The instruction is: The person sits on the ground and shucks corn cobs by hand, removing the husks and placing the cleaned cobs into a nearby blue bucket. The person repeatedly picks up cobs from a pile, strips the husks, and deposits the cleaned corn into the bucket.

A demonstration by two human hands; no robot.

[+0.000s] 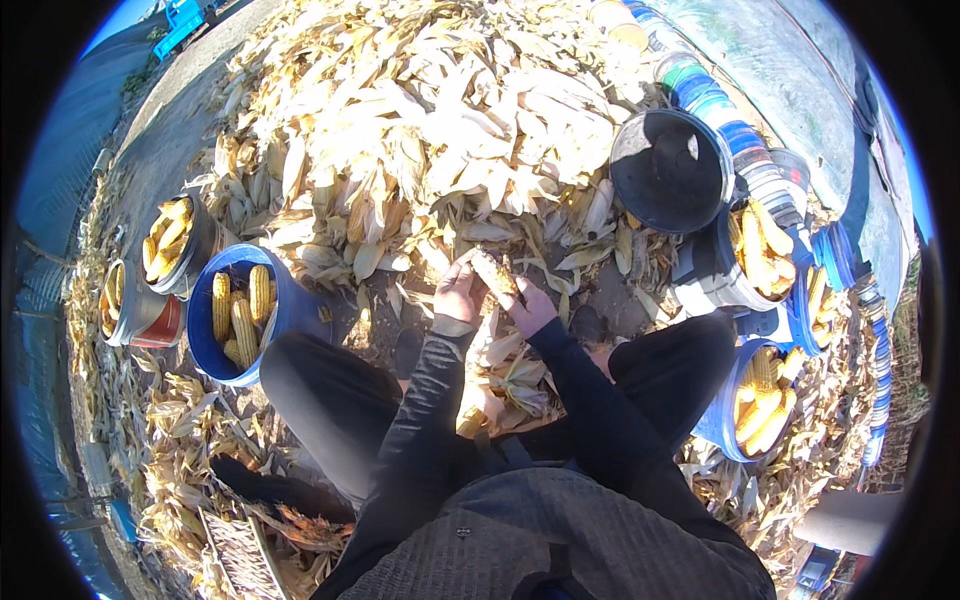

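Observation:
In front of my knees I hold a corn cob [493, 271] at a slant. Its upper part looks pale and the lower end shows yellow kernels. My left hand [457, 292] grips the upper end, and the fingers of my right hand [534, 307] are on the lower end. Loose corn husks [517, 367] lie on the ground between my legs. Beyond my hands rises a large heap of unhusked corn [450, 127], glaring white in the sun. A blue bucket [196, 315] with husked cobs [244, 322] stands by my left knee.
More cob-filled buckets stand at left, including a dark bucket [199, 259]. On the right are a blue bucket [712, 420], a grey bucket [724, 262] and an empty black bucket [664, 169]. A row of stacked buckets [709, 97] runs behind. A black and rust-coloured animal [281, 487] lies behind my left side.

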